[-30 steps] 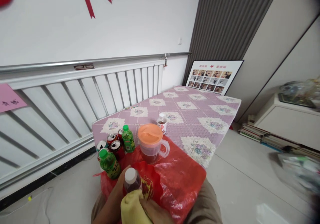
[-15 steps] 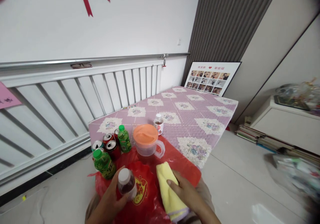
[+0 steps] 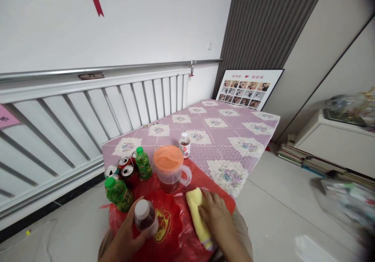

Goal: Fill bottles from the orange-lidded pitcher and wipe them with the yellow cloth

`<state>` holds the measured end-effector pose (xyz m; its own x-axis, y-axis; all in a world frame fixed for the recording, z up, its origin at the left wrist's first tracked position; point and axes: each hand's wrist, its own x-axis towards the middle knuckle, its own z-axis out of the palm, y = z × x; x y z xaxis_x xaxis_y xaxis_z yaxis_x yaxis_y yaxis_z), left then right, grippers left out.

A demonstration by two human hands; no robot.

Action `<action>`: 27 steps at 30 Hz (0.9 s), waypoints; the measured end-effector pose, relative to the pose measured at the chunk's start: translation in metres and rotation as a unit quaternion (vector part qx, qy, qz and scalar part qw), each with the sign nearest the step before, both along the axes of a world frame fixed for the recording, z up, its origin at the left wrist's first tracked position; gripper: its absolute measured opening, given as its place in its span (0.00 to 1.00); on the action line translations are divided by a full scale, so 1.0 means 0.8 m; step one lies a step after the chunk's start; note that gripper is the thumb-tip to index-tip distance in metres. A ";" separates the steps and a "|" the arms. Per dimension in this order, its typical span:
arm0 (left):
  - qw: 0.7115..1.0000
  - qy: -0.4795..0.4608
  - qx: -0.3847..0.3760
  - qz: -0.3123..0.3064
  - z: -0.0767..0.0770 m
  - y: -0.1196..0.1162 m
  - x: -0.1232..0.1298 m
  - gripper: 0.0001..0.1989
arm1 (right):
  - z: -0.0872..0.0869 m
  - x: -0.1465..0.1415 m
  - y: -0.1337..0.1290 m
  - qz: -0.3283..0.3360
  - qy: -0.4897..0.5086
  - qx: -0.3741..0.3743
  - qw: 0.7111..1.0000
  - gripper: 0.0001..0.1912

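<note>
My left hand (image 3: 130,230) is wrapped round a small white-capped bottle (image 3: 145,217) of dark red drink, over a red tray (image 3: 172,209) with a yellow print. On the right, my right hand (image 3: 215,213) presses down on a folded yellow cloth (image 3: 195,211) with a purple edge, lying on red plastic sheeting (image 3: 209,180). Beyond the tray stands a clear jug (image 3: 168,180) with an orange lid and some liquid inside. A second white-capped bottle (image 3: 185,147) is behind it. Left of the jug are two green-capped bottles, one nearer (image 3: 118,195) and one farther (image 3: 144,164).
Several opened drink cans (image 3: 128,172) cluster at the table's left. A purple floral cloth (image 3: 216,123) covers the table. A white radiator (image 3: 123,102) runs along the wall. A photo board (image 3: 249,90) leans at the back, and stacked books (image 3: 295,158) lie on the right.
My right hand has turned palm down over the yellow cloth, which has shifted slightly and now lies flatter. My left hand stays on the bottle, which has barely moved.
</note>
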<state>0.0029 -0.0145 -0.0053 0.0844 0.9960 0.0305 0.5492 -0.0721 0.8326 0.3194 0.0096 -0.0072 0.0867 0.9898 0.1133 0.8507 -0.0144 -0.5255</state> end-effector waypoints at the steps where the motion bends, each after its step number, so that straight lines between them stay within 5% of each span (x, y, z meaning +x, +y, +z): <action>1: 1.000 0.004 -0.002 -0.001 -0.002 0.000 -0.001 0.33 | 0.001 -0.007 -0.005 0.004 -0.015 0.034 0.999 0.24; 5: 1.000 0.005 0.003 0.007 -0.007 0.002 -0.003 0.34 | 0.005 -0.037 -0.018 0.067 -0.049 0.061 0.995 0.18; 19: 1.000 0.004 0.015 0.004 -0.019 0.007 -0.014 0.34 | -0.022 -0.046 0.000 0.109 -0.136 -0.107 0.979 0.36; 27: 1.000 -0.004 0.029 -0.005 -0.011 0.005 -0.005 0.36 | -0.029 -0.035 -0.001 0.106 -0.118 -0.069 0.985 0.34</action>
<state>-0.0007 -0.0109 -0.0140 0.0943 0.9915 0.0891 0.5414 -0.1262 0.8313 0.2913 0.0089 -0.0301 -0.1367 0.9901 -0.0317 0.9404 0.1196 -0.3185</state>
